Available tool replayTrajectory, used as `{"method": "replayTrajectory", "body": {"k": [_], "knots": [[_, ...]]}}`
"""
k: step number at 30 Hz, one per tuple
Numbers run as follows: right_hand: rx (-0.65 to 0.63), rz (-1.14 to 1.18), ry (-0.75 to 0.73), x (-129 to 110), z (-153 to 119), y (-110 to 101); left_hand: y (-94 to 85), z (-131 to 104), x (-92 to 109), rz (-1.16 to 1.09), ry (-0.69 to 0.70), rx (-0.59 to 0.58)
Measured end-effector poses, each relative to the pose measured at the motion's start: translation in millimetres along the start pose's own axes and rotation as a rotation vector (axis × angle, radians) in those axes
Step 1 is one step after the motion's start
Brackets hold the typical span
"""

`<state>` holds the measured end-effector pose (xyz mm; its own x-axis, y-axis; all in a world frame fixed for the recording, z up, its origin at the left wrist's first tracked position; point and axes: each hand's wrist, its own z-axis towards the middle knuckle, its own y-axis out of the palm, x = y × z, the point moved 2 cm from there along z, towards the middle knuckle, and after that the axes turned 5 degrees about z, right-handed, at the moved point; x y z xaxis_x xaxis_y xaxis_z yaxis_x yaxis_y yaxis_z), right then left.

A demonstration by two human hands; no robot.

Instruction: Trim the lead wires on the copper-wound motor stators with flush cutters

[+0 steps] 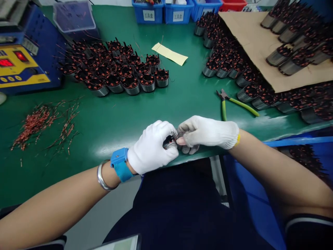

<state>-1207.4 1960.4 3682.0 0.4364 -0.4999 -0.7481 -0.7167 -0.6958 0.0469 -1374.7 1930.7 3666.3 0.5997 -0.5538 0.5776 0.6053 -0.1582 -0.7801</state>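
My left hand [154, 147], in a white glove, is wrapped round a motor stator [169, 139] near the table's front edge. Most of the stator is hidden by the glove; its dark rim and some copper wire show. My right hand [197, 133], gloved with a bare thumb tip, pinches at the stator's right side, on what looks like a thin wire end. Both hands touch one another there. Cutting pliers with green handles [227, 100] lie spread on the table beyond my right wrist.
Rows of wound stators [125, 74] stand at the back left, more [226, 62] at the right beside a cardboard sheet [249, 38]. Copper wire scraps [39, 121] lie left, near a blue-yellow device [23, 66]. Blue bins [148, 14] line the back; a yellow paper strip [170, 53] lies mid-table.
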Motion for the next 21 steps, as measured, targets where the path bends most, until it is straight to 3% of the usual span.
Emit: {"method": "replayTrajectory", "body": {"k": [7, 11, 14, 16, 19, 21], "knots": [[-0.023, 0.026, 0.010, -0.7, 6.6, 8.4, 3.5, -2.6, -1.9, -0.078, -0.047, 0.050], [0.039, 0.023, -0.017, 1.0, 6.0, 12.0, 3.7, -6.1, -1.4, -0.106, -0.059, 0.120], [0.117, -0.030, -0.084, 3.2, 4.7, 15.3, -1.4, -6.5, -5.5, -0.190, -0.131, 0.046], [0.151, -0.030, -0.144, 5.2, 2.7, 17.1, -8.7, -5.2, -13.3, -0.381, -0.187, -0.012], [0.151, 0.034, -0.216, 7.9, -2.0, 18.6, -23.9, -1.8, -30.4, -0.799, -0.290, 0.016], [0.137, 0.073, -0.254, 8.3, -5.6, 19.1, -30.4, -0.8, -38.6, -0.991, -0.416, -0.063]]}}
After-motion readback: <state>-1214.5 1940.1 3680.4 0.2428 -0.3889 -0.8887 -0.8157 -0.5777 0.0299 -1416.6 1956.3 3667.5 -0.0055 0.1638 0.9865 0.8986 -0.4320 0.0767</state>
